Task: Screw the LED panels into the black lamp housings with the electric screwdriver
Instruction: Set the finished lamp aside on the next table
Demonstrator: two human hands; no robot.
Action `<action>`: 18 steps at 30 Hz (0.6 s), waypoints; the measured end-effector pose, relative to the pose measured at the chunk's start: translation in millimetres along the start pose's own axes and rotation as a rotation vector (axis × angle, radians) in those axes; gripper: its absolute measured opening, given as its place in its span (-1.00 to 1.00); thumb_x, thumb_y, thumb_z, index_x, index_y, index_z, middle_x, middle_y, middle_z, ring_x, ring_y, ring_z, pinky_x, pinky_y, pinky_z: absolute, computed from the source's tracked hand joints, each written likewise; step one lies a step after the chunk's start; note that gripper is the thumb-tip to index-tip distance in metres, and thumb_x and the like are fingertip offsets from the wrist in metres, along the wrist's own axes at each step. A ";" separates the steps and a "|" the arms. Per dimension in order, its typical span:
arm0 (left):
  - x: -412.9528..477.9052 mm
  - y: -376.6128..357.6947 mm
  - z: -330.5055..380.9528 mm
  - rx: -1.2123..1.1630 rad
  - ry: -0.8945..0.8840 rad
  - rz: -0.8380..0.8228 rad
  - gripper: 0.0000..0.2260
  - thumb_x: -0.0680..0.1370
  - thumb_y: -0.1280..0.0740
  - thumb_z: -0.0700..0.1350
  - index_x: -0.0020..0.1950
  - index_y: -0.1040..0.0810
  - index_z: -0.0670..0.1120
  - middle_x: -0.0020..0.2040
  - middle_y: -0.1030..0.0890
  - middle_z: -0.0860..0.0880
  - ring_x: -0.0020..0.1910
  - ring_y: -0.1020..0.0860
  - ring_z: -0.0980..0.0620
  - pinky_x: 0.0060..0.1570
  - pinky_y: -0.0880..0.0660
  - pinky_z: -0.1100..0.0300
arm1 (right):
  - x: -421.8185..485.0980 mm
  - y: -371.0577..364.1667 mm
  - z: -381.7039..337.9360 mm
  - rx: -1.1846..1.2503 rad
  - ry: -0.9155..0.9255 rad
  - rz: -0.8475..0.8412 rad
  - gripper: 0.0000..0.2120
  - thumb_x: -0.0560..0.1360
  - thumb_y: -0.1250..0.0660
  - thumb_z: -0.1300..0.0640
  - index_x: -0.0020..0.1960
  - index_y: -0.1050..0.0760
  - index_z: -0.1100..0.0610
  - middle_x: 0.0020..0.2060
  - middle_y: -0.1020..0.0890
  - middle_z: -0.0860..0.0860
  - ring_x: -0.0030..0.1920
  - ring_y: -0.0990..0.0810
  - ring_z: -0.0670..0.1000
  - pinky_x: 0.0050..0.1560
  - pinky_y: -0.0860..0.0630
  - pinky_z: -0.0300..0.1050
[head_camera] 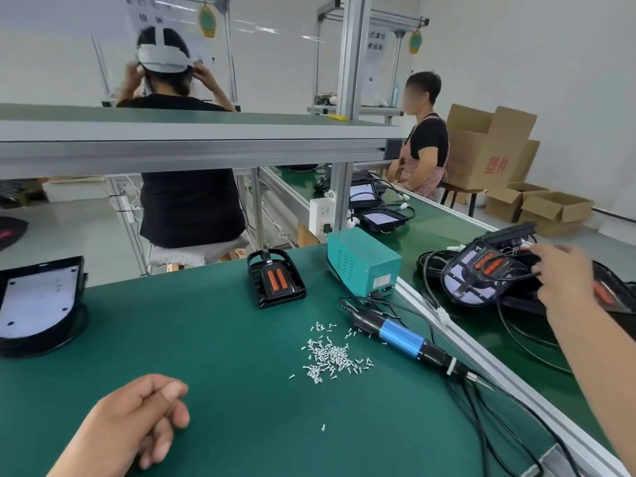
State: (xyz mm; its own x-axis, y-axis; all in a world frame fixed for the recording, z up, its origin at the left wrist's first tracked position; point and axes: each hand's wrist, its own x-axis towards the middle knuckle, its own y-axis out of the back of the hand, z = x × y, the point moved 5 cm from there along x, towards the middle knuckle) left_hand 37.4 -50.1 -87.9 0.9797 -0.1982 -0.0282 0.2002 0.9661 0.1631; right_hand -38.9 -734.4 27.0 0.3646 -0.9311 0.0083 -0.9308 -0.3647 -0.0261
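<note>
Left hand (137, 421) loose and empty, right hand (564, 273) on lamp housing (481, 280), grip unclear; lift it clear of the cables (426, 266).

The blue electric screwdriver (399, 335) lies flat on my right, loose screws (330, 356) just left, black lamp housing (275, 278) farther back.

Single head-worn wide view, forward and down, close over the green table (206, 339).
</note>
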 end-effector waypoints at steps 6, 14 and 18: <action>-7.5 -1.3 3.2 -0.010 0.038 0.031 -0.83 0.70 -0.32 -0.18 -0.02 -0.62 -0.23 -0.23 -0.67 -0.31 -0.54 -0.48 -0.08 -0.58 -0.33 0.28 | -32.7 2.4 18.7 0.019 0.076 -0.005 -0.58 0.45 -0.38 -0.12 0.30 -0.58 -0.10 0.15 -0.70 0.11 0.00 -0.70 0.19 0.02 -0.64 0.33; -17.5 -2.4 15.7 -0.071 0.022 0.033 -0.73 0.71 -0.30 0.01 -0.12 -0.64 -0.03 -0.25 -0.65 -0.16 -0.48 -0.43 -0.04 -0.52 -0.33 0.22 | -185.5 -81.0 -18.5 -0.084 0.438 -0.299 -0.74 0.55 -0.36 -0.05 0.22 -0.61 -0.25 0.11 -0.67 -0.27 0.09 -0.61 -0.27 0.08 -0.50 -0.11; -18.1 1.3 17.6 -0.143 0.033 0.079 -0.72 0.71 -0.30 0.04 -0.10 -0.62 -0.06 -0.25 -0.63 -0.13 -0.47 -0.39 0.00 -0.51 -0.29 0.23 | -249.9 -162.2 -5.4 -0.064 0.403 -0.637 -0.86 0.61 -0.41 0.07 0.10 -0.68 -0.14 -0.04 -0.74 -0.17 -0.04 -0.69 -0.17 0.00 -0.57 -0.08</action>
State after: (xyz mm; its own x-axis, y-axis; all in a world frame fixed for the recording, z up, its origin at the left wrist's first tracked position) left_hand 19.8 -48.2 -69.7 0.9916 -0.1175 -0.0536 0.1190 0.9926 0.0245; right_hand 20.9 -442.5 34.6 0.8057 -0.4642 0.3679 -0.5477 -0.8204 0.1642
